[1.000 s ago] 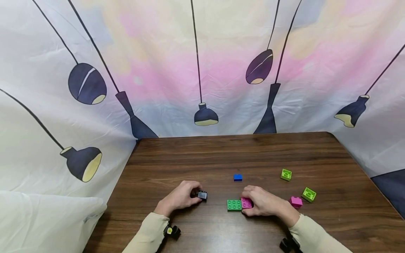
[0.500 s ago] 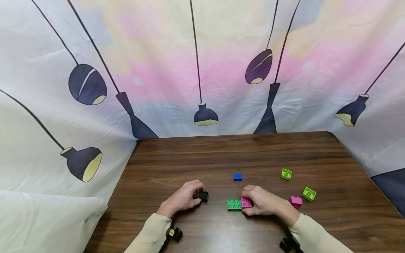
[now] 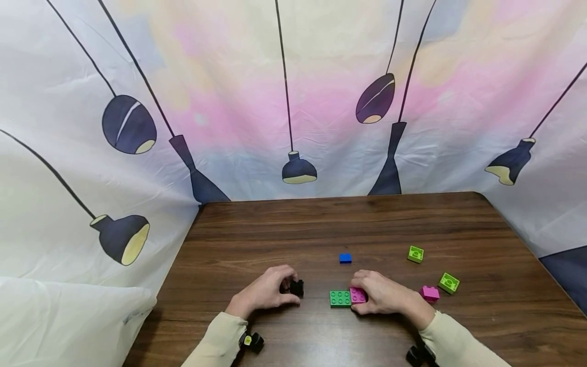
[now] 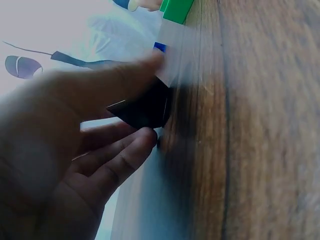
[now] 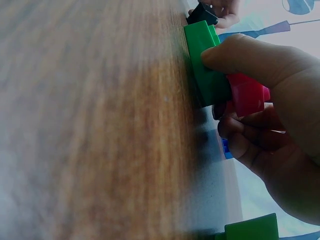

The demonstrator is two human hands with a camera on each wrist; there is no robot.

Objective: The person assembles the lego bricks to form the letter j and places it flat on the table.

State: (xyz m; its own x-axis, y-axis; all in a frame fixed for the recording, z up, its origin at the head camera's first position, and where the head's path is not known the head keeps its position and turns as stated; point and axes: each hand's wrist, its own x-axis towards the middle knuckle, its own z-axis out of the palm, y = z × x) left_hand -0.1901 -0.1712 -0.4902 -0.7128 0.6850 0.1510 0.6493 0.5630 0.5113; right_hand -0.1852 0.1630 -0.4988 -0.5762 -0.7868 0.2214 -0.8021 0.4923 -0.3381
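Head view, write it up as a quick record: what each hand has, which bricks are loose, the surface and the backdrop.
Left hand: holds a black brick
Right hand: grips a pink brick set on one end of a green brick
Loose, beyond the green brick: blue brick
Loose, to the right: far lime brick and near lime brick, both hollow side up; second pink brick next to the near lime brick
Surface: brown wood-grain table
Backdrop: cloth printed with hanging lamps
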